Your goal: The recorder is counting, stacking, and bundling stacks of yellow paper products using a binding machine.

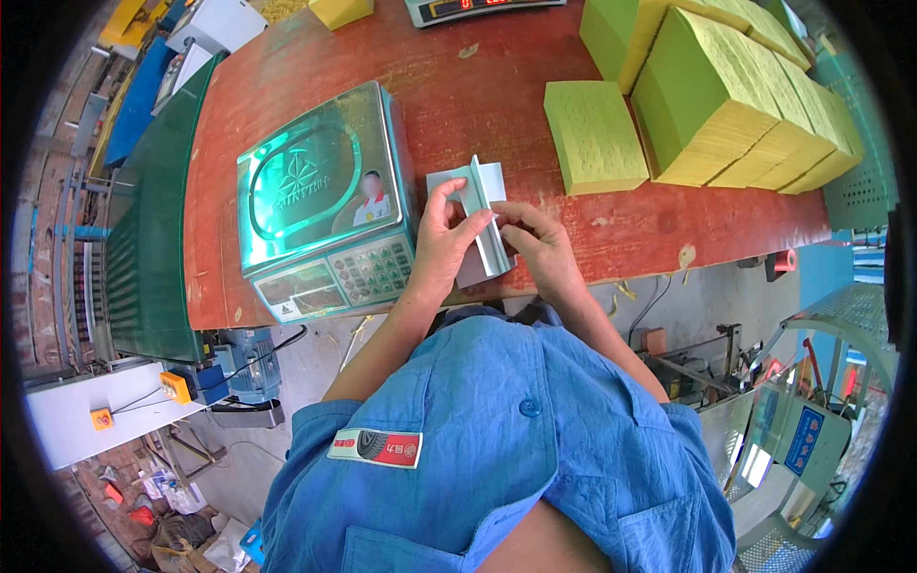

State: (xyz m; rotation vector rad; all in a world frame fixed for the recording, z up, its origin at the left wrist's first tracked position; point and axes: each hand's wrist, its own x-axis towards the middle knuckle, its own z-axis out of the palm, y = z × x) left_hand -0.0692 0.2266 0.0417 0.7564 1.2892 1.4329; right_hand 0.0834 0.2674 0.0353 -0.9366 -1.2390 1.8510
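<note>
Both of my hands hold a stack of pale grey-white paper sheets (485,196) that stands on edge at the front of the red-brown table (478,95). My left hand (441,239) pinches the stack from the left, thumb up along its near face. From the right, my right hand (535,239) grips the same stack with its fingers curled over the sheets. A shiny green-tinted weighing scale (320,191) with a keypad sits just left of my left hand.
Thick stacks of yellow-green paper (735,95) fill the table's back right, and one smaller stack (594,134) lies nearer. A second scale (458,8) is at the far edge. A green conveyor (143,239) runs along the left. Machines and cables stand below right.
</note>
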